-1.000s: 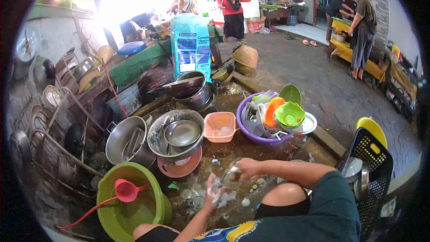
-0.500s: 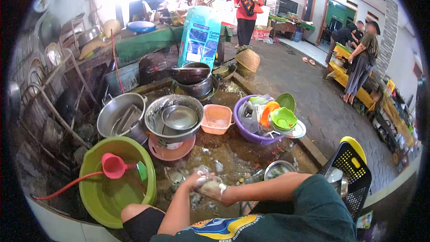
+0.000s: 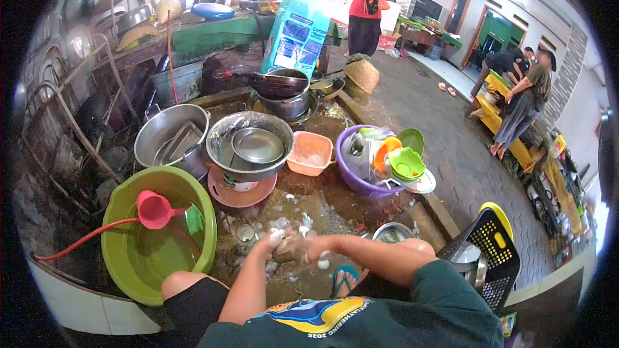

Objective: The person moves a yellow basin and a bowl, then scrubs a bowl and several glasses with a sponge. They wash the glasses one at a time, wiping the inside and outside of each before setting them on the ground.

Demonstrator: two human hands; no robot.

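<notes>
My left hand (image 3: 267,245) and my right hand (image 3: 316,247) are close together, low over the wet floor, with white suds on them. Between them is a blurred, brownish, perhaps see-through item (image 3: 289,249), and my fingers are curled around it; its kind cannot be made out. Foam and water are scattered on the ground around my hands. A small clear round piece (image 3: 245,232) lies left of my left hand. To the right of my right hand, a metal bowl (image 3: 393,227) sits partly behind my knee.
At left, a green tub (image 3: 113,238) holds water, a pink dipper (image 3: 155,210) and a red hose (image 3: 84,242). Ahead stand metal pots (image 3: 171,116), an orange basket (image 3: 308,154) and a purple basin (image 3: 367,186) of dishes. A black crate (image 3: 493,245) is at right. Several people stand farther back.
My hands have come slightly up, the right one moving left, and the item between them is more smeared by motion. The camera view has shifted and a sandaled foot shows more.
</notes>
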